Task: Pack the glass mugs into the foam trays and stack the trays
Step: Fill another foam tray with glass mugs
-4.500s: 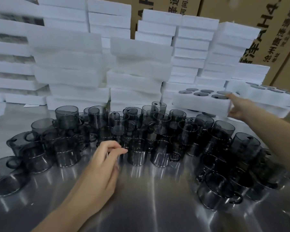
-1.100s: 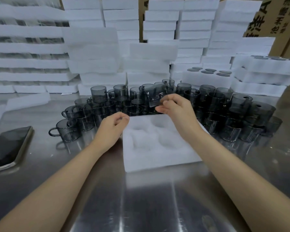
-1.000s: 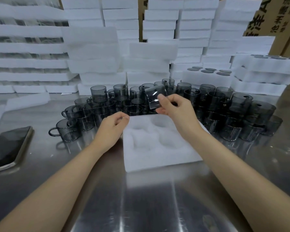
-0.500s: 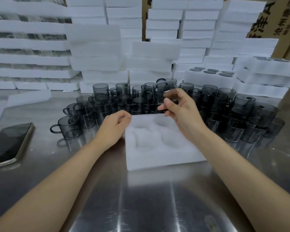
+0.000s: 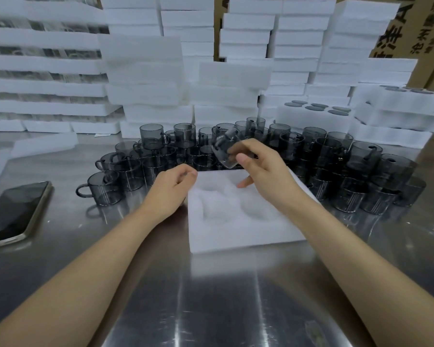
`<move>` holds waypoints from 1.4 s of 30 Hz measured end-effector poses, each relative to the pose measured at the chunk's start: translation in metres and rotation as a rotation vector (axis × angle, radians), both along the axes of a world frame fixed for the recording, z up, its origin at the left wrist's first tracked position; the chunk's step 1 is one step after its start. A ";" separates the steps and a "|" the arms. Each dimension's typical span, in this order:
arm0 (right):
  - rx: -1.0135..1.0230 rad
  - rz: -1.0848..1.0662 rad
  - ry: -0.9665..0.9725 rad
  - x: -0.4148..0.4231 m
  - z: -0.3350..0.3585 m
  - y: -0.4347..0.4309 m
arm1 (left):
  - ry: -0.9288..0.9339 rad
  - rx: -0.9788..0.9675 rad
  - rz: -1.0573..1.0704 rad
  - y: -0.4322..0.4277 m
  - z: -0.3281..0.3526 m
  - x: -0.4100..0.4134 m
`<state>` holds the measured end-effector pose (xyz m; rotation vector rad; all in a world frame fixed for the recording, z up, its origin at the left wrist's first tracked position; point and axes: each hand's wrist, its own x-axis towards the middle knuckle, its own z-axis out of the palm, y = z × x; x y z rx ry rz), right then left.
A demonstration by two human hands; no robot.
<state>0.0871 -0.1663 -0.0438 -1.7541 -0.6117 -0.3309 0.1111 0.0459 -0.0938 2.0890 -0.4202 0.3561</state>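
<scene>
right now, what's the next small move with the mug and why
Probably lower the mug into a far pocket of the tray: the right hand holds it tilted just above the tray's far edge, and every visible pocket looks empty.

A wide-angle camera is looking forward and down from the person's head, and both forearms are showing from the bottom corners. It is sitting close over the desk [image 5: 223, 309], framing the left hand [image 5: 172, 189] and right hand [image 5: 263, 171] mid-picture, with foam stacks [image 5: 145, 78] rising beyond the hands.
</scene>
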 end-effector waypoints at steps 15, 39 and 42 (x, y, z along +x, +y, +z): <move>-0.411 -0.170 -0.094 0.001 -0.004 0.007 | -0.012 0.028 0.003 -0.001 0.003 -0.002; -0.870 0.015 -0.088 -0.006 -0.002 0.008 | -0.008 0.020 0.014 -0.003 0.002 -0.004; -0.928 0.031 -0.015 -0.009 -0.001 0.003 | -0.001 0.017 0.032 -0.004 0.002 -0.005</move>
